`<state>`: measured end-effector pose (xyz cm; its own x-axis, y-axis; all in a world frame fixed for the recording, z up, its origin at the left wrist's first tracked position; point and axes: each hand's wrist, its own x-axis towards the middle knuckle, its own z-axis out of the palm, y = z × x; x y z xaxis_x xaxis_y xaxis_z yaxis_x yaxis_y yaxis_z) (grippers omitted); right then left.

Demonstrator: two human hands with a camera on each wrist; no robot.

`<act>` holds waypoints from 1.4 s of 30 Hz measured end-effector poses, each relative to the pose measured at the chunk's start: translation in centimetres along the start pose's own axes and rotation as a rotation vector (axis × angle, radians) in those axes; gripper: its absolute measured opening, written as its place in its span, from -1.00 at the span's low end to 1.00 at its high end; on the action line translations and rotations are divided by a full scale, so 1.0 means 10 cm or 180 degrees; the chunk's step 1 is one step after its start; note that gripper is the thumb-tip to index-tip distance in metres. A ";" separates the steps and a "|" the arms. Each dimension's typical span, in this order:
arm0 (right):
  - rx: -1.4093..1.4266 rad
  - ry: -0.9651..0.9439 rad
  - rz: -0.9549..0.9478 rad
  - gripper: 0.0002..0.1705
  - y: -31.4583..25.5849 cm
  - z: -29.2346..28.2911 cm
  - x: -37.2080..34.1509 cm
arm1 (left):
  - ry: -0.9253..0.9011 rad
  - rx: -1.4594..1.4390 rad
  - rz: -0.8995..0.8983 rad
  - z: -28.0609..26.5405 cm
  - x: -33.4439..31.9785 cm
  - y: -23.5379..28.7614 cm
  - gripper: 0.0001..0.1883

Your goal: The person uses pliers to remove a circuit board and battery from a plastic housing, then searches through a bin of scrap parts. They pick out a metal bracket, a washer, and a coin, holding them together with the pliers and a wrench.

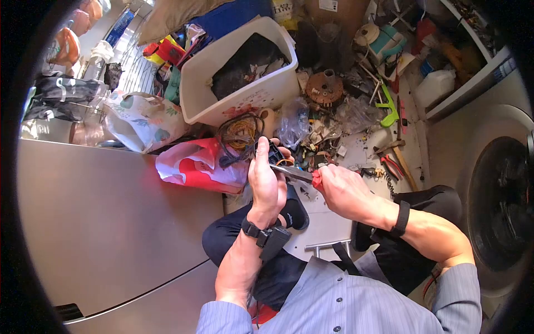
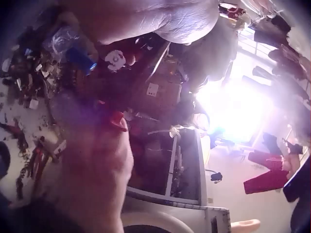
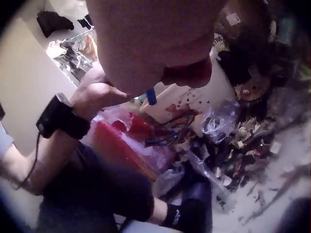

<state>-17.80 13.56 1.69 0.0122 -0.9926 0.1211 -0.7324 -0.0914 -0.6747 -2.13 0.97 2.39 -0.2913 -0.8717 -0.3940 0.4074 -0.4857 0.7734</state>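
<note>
In the head view my left hand (image 1: 267, 181) holds a small black part (image 1: 274, 152) with an orange wire (image 1: 286, 162), its thumb pointing up. My right hand (image 1: 347, 193) grips the red handle (image 1: 317, 180) of a metal tool (image 1: 293, 173), whose tip meets the part beside the left palm; the tip itself is hidden. The left wrist view has the left hand (image 2: 146, 19) along the top and the right hand (image 2: 99, 160) below with the red handle (image 2: 118, 121). In the right wrist view the right hand (image 3: 150, 43) covers the top, the left hand (image 3: 92, 94) beside it.
A white bin (image 1: 245, 92) stands beyond the hands, with coiled cables (image 1: 242, 136) and a red bag (image 1: 206, 167) nearer. Scattered scraps (image 1: 322, 136), a hammer (image 1: 405, 164) and red-handled pliers (image 1: 392, 166) lie on the floor (image 1: 328, 222). A round-doored appliance (image 1: 478, 119) is at right.
</note>
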 end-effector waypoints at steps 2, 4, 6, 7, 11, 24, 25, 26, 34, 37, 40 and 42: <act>0.0214 -0.0211 0.0096 -0.81 0.01 0.06 -0.01 | 0.0030 0.0064 -0.0062 -0.02 0.00 0.02 -0.63; 0.0765 -0.0455 0.0168 -0.78 -0.09 0.03 -0.01 | -0.0310 0.0077 -0.0139 -0.01 -0.03 0.04 -0.58; 0.1059 -0.0826 0.0430 -0.76 -0.18 -0.07 0.02 | -0.0623 -0.0281 -0.0336 0.03 -0.05 0.09 -0.57; 0.1358 -0.1204 0.0712 -0.75 -0.20 -0.10 0.03 | -0.0928 -0.0638 -0.0550 0.07 -0.06 0.12 -0.56; 0.2679 -0.2175 0.0987 -0.77 -0.27 -0.16 0.07 | -0.2178 -0.1703 -0.1003 -0.04 0.03 0.05 -0.53; 0.3393 -0.2010 0.1468 -0.73 -0.04 -0.34 0.21 | -0.1247 -0.1126 -0.0634 -0.25 0.10 0.16 -0.36; 0.3402 -0.2015 0.1480 -0.73 -0.01 -0.33 0.19 | -0.1237 -0.1127 -0.0646 -0.29 0.10 0.14 -0.36; 0.3214 -0.2081 0.1369 -0.73 0.01 -0.33 0.19 | -0.1244 -0.1107 -0.0655 -0.34 0.10 0.13 -0.34; 0.3105 -0.2133 0.1440 -0.68 0.13 -0.20 0.15 | -0.1227 -0.1042 -0.0606 -0.40 0.05 0.22 -0.32; 0.2866 -0.1862 0.1753 -0.66 0.18 -0.19 0.17 | -0.1040 -0.0991 -0.0787 -0.55 0.15 0.12 -0.35; 0.2464 -0.1769 0.1964 -0.67 0.15 -0.26 0.20 | -0.0150 -0.0225 -0.1182 -0.94 0.31 -0.27 -0.57; 0.2078 -0.1827 0.2033 -0.68 0.14 -0.32 0.19 | 0.0035 0.0220 -0.1369 -1.42 0.40 -0.72 -0.72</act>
<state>-20.99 11.83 3.35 0.1982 -0.7458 -0.6359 -0.2140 0.6002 -0.7707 6.00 0.09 -11.82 -0.4124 -0.5918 -0.6926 0.1921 -0.7996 0.5689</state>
